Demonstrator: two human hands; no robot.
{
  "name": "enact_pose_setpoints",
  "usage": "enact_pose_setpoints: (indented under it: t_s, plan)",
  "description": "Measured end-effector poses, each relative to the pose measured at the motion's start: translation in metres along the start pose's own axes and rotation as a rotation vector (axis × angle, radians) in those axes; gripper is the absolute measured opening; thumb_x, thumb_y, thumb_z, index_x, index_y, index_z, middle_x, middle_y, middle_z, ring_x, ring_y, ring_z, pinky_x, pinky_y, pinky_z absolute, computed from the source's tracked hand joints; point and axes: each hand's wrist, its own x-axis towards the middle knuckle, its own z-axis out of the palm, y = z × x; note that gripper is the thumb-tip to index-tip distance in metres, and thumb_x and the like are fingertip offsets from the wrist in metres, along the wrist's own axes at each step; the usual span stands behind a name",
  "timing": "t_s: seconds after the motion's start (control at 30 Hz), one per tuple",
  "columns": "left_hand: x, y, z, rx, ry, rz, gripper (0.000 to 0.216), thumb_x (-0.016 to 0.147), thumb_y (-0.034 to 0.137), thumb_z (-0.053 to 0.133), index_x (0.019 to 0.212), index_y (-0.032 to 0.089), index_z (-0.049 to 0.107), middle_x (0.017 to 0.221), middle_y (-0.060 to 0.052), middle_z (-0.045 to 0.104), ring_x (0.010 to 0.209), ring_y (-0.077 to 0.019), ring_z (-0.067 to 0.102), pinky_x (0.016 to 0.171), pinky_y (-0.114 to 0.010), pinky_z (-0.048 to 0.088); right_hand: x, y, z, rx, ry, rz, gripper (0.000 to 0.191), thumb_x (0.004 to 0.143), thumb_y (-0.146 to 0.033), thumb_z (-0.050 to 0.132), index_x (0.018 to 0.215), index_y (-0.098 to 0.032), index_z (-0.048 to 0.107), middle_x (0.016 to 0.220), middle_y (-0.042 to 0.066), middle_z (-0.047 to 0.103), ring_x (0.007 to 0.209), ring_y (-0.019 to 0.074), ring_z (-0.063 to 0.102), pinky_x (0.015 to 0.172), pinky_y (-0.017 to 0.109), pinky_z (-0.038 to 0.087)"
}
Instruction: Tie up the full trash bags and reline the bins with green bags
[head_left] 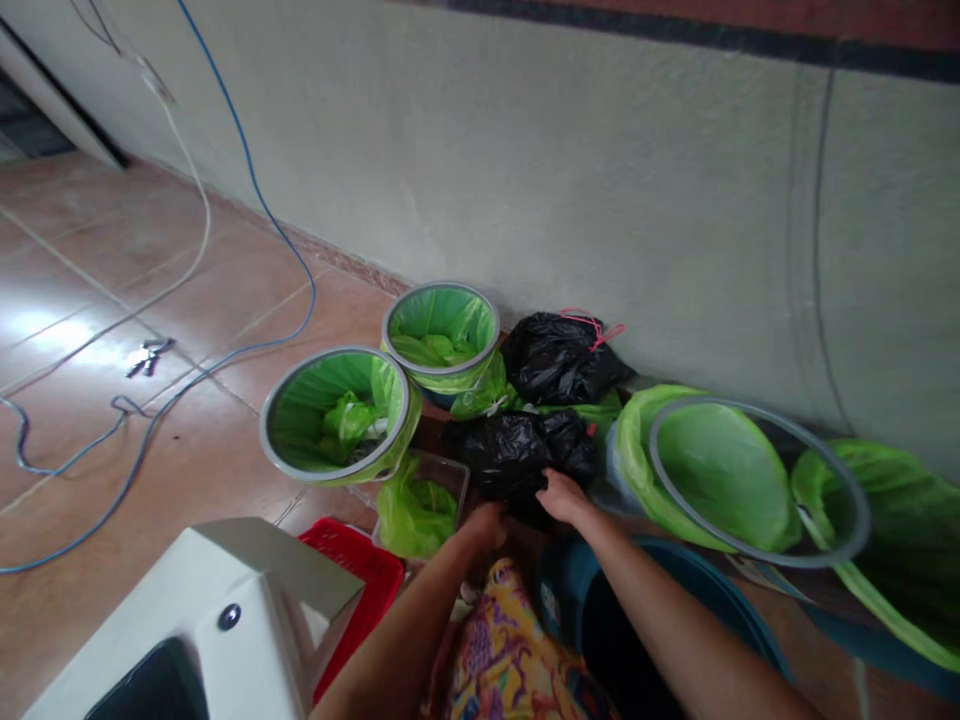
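The floor (225,240) is reddish-brown tile, shiny with glare at the left, and meets a plain grey wall (525,170) (red and black along its top). On the floor a black bag (517,445) lies between the front bin (265,428) and the blue tub (570,577). The right hand (562,497) has its fingers closed on the bag's near edge; the left hand (489,525) is by its near side, too dim and blurred to tell whether it grips. A tied bag (551,360) with pink string rests against the wall, beside the rear bin (446,372). At the left, a blue cable (313,290) trails near some keys (150,355).
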Motion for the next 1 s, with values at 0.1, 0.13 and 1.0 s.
enact_pose_setpoints:
  t_s: [0.1, 0.13, 1.0]
  plan:
    - [-0.03, -0.01, -0.004, -0.137, 0.164, 0.006, 0.028, 0.078, 0.016, 0.053, 0.099, 0.016, 0.07, 0.096, -0.009, 0.074, 0.089, -0.0201, 0.068, 0.083, -0.028, 0.051, -0.016, -0.01, 0.002, 0.034, 0.037, -0.026, 0.043, 0.083, -0.015, 0.049, 0.122, -0.004, 0.063, 0.122, 0.02, 0.065, 0.117, 0.0254, 0.06, 0.101, 0.03, 0.042]
    - [-0.041, -0.013, -0.006, -0.193, 0.261, -0.011, 0.028, 0.08, 0.016, 0.051, 0.1, 0.015, 0.07, 0.096, -0.01, 0.073, 0.089, -0.0193, 0.068, 0.082, -0.028, 0.05, -0.023, -0.015, 0.004, 0.058, 0.044, -0.05, 0.041, 0.084, -0.016, 0.05, 0.12, -0.005, 0.065, 0.119, 0.019, 0.067, 0.115, 0.0254, 0.062, 0.099, 0.031, 0.043]
    - [-0.097, -0.062, -0.028, 0.043, 0.534, -0.346, 0.06, 0.083, 0.027, 0.056, 0.139, 0.01, 0.04, 0.136, -0.02, 0.053, 0.124, -0.0305, 0.054, 0.1, -0.039, 0.046, -0.069, -0.099, 0.037, 1.67, 0.075, -0.008, 0.028, 0.058, -0.034, 0.075, 0.078, -0.019, 0.064, 0.069, -0.002, 0.062, 0.06, 0.0098, 0.054, 0.059, 0.023, 0.047]
